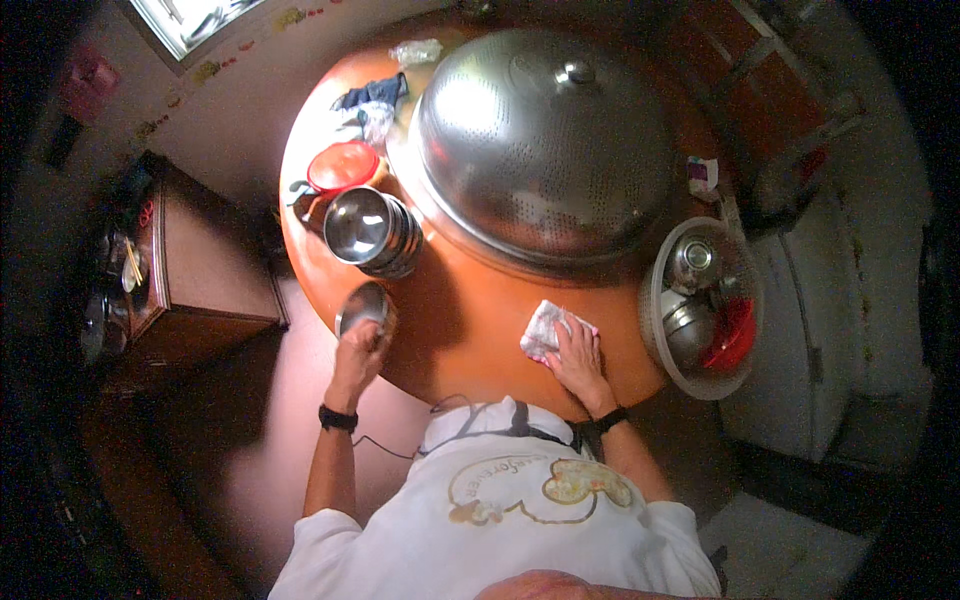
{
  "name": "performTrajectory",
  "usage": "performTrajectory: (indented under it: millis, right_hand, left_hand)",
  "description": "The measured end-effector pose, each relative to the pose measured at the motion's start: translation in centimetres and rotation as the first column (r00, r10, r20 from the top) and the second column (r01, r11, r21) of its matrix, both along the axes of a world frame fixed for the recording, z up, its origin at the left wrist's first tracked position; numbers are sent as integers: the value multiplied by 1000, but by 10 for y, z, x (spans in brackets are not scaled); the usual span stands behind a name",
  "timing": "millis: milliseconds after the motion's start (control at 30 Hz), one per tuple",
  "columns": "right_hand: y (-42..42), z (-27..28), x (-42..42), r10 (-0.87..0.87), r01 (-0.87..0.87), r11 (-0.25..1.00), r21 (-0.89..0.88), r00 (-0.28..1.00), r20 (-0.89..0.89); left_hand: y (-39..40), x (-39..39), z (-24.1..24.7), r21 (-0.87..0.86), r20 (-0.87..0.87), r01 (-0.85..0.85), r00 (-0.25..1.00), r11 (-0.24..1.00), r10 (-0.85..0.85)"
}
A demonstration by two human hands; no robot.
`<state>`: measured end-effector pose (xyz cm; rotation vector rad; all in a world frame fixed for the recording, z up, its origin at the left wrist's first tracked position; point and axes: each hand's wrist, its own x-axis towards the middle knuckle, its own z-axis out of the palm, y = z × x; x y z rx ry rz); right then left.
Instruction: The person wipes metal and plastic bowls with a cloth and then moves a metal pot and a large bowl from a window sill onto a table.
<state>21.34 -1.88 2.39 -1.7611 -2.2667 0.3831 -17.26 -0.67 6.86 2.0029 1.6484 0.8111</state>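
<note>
My left hand [364,346] grips a steel bowl [365,304] by its near side, over the left front edge of the round table. Just beyond it stands a stack of steel bowls [358,226], the top one facing up. My right hand [577,358] lies on a folded white cloth [541,334] with pink edging, its fingers over the right part of the cloth on the tabletop. To the right of that hand, a white plastic basket [655,337] holds metal bowls [688,322] and a red plastic strainer or basket [731,335].
A large perforated metal dome cover [547,157] takes up the table's far half. Behind the bowl stack are a red-lidded container [343,166], dark cloth [373,91] and clear plastic [416,52]. A small box [703,178] stands at right. A wooden cabinet [217,240] is left of the orange table [480,360].
</note>
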Motion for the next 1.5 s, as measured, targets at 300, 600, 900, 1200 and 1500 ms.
performTrajectory:
  millis: [300, 600, 900, 1200, 1500]
  right_hand:
    - [8, 38, 11, -183, 119, 976, -181, 900, -397]
    - [-1, 171, -74, 317, -120, 909, 399, 821, -474]
    - [-4, 132, -48, -182, 16, 980, -200, 484, -856]
    - [-18, 151, -49, -259, -136, 911, -388, 544, -798]
    - [-3, 179, -29, -13, -7, 1000, -25, 731, -682]
  left_hand:
    - [-14, 87, 53, -208, 283, 263, 938, 942, -199]
    - [-15, 136, 95, -189, 700, 376, 699, 907, -144]
    - [-29, 128, 143, -218, 901, 415, 434, 883, 18]
    - [-20, 132, 147, -211, 906, 363, 421, 908, 42]
    - [-20, 136, 109, -42, 43, 506, 862, 862, -504]
